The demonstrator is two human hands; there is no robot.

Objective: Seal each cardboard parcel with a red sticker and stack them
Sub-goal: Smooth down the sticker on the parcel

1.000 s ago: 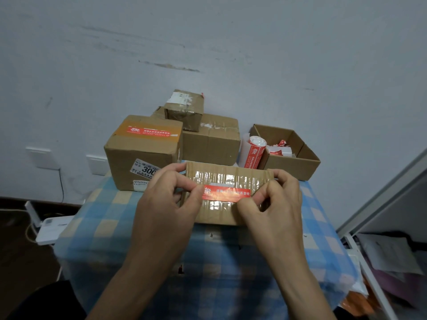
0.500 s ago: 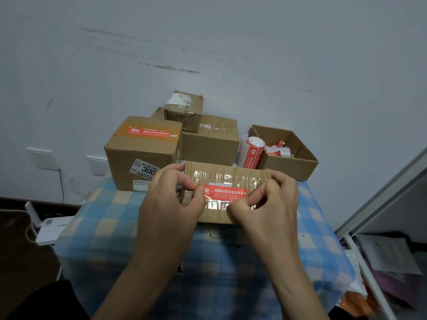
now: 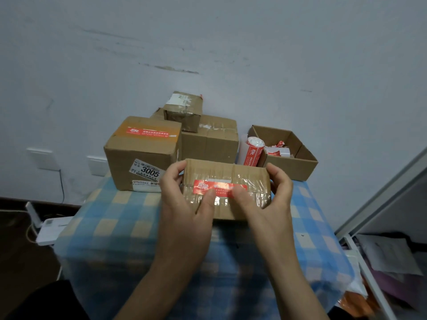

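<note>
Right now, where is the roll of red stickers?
In the head view, the sticker roll stands right of centre at the back of the table, between the closed parcel and the open cardboard box.

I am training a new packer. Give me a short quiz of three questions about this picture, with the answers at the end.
1. True or false: the left hand and the right hand grip the parcel at its two ends.
2. Short answer: which number is printed large on the white label of the large box at the left?
3. Choose one. Both thumbs press on: A) the red sticker on the parcel; B) the large box; C) nothing at all.

Key: 1 true; 2 3005; 3 A.
</note>
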